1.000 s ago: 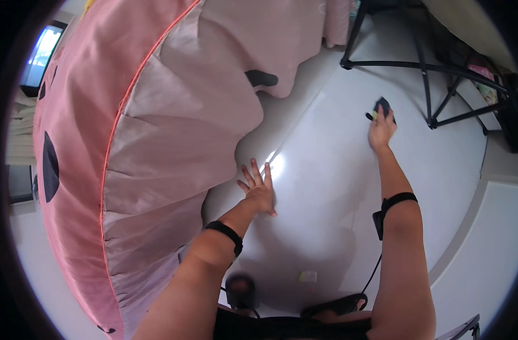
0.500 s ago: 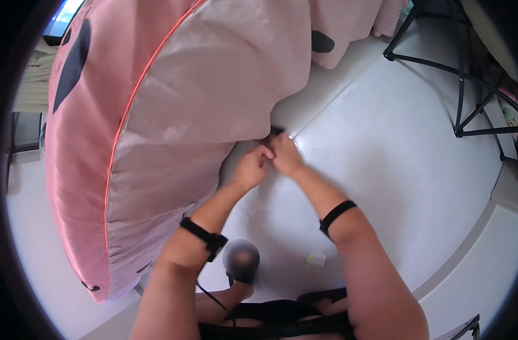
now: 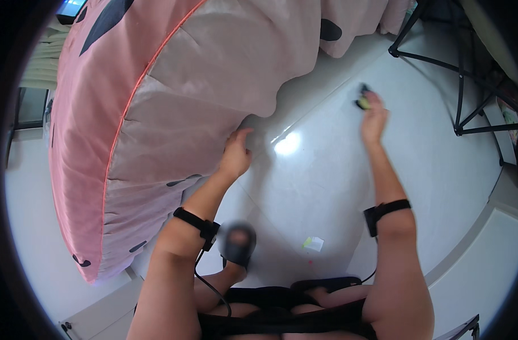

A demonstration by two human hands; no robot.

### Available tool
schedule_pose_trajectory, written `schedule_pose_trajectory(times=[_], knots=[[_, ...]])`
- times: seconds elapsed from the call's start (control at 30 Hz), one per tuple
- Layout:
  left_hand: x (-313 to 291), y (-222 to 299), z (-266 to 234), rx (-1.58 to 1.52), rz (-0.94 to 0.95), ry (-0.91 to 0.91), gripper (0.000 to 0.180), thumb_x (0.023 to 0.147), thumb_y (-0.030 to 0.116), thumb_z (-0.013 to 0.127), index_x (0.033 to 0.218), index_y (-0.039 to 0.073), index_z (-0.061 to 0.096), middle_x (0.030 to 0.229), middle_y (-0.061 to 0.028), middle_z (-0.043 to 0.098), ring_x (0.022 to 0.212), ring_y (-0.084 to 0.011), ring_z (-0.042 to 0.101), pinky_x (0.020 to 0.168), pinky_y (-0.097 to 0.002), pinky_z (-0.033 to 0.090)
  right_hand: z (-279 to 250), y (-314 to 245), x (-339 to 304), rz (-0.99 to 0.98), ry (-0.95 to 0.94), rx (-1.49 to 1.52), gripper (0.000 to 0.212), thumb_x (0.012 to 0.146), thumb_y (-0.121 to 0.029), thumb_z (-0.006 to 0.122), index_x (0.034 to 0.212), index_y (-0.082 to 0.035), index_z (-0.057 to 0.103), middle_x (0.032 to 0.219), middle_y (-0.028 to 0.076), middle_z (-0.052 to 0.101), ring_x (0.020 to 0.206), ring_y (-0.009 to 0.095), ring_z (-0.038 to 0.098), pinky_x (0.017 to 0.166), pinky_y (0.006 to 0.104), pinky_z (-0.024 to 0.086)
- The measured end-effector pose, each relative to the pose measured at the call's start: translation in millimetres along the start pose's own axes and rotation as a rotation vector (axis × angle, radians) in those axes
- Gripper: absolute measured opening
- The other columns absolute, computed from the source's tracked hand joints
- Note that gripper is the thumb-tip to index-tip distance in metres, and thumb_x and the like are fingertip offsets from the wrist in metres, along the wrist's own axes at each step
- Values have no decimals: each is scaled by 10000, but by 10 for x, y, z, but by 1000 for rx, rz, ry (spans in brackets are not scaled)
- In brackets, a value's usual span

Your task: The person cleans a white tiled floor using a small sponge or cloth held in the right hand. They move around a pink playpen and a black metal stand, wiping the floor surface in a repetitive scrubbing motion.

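Observation:
My right hand (image 3: 374, 120) is held out over the floor to the right, its fingers closed on a small black and yellow-green object (image 3: 364, 102). Motion blurs that object, and its kind cannot be made out. At the hanging edge of a pink bedspread (image 3: 208, 96), my left hand (image 3: 235, 154) has its thumb and a finger apart, with nothing seen in it. Whether it touches the fabric is unclear. The bedspread has dark patches and a bright coral piping line. Each forearm wears a black strap with a small box and a cable.
Glossy pale tiles (image 3: 321, 187) cover the floor. A white and yellow scrap of paper (image 3: 313, 243) lies near my feet, which wear dark slippers (image 3: 237, 243). The black tube legs of a folding frame (image 3: 429, 59) stand at the far right. A white panel (image 3: 485, 266) borders the right side.
My hands, earlier together by the bedspread's edge, have parted. The right one moved right and away with the small object; the left shifted slightly left.

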State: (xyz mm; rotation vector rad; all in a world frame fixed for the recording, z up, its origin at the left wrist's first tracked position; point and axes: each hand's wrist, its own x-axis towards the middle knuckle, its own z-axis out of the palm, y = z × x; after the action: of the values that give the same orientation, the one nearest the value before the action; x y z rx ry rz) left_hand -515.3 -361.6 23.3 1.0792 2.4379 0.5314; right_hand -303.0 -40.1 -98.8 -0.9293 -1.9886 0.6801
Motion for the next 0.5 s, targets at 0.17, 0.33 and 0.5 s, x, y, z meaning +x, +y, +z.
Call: schedule_pose_trajectory(times=[0.17,0.33,0.5], knots=[[-94,37,166,26,26,-6,564,733,-66,542,1267,105,481,1303,-188,481,1218,-392,435,1019,-443,380,-128,440,-95,111,-50,-382,303,872,-125,491,1131,-39,624,1159,136,620,1016,273,548,889,362,389],[-115,-76,134,39,-27,-38,539,743,-57,539,1257,100,494,1307,-181,485,1218,-391,436,1021,-451,378,518,-1684,-1151,780,-676,505,556,898,-499,545,911,53,610,774,148,611,748,269,565,771,385,433],[85,160,227,28,38,-78,516,747,-55,532,1242,91,519,1310,-184,494,1213,-393,440,1025,-447,378,250,-1930,-2315,-364,-1225,350,373,904,-125,505,1269,-144,584,1307,122,551,1069,305,554,1003,361,403]])
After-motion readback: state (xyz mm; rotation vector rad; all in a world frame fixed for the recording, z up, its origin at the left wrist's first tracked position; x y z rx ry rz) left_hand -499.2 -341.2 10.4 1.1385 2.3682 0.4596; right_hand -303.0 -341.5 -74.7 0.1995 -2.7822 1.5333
